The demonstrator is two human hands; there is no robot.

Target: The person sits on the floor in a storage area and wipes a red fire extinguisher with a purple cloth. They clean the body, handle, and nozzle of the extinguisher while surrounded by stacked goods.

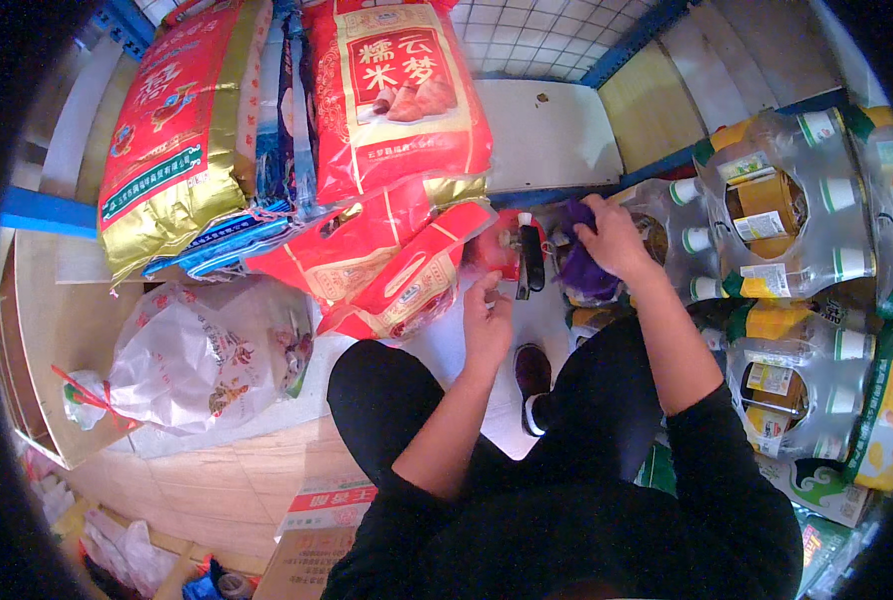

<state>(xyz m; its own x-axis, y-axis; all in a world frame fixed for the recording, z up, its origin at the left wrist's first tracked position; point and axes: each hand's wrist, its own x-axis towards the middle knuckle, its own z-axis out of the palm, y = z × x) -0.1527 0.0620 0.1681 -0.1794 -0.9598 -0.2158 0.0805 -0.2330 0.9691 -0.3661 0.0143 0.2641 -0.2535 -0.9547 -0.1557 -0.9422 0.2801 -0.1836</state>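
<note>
My right hand (613,236) grips a purple cloth (585,259), which hangs down beside the shrink-wrapped bottles. My left hand (488,319) is raised with bent fingers just below a red fire extinguisher (495,251), and nothing shows in it; whether it touches the cylinder I cannot tell. The extinguisher's black handle (533,259) faces the purple cloth. Left of it, a red rice bag (409,97) stands on the shelf, and another red bag with a handle slot (409,274) droops over the front edge.
Shrink-wrapped packs of bottles (784,217) are stacked at the right. A red and gold sack (184,127) leans at the upper left, above a tied white plastic bag (191,360). Near my legs lies a cardboard box (315,547). A blue shelf beam (49,217) crosses the left side.
</note>
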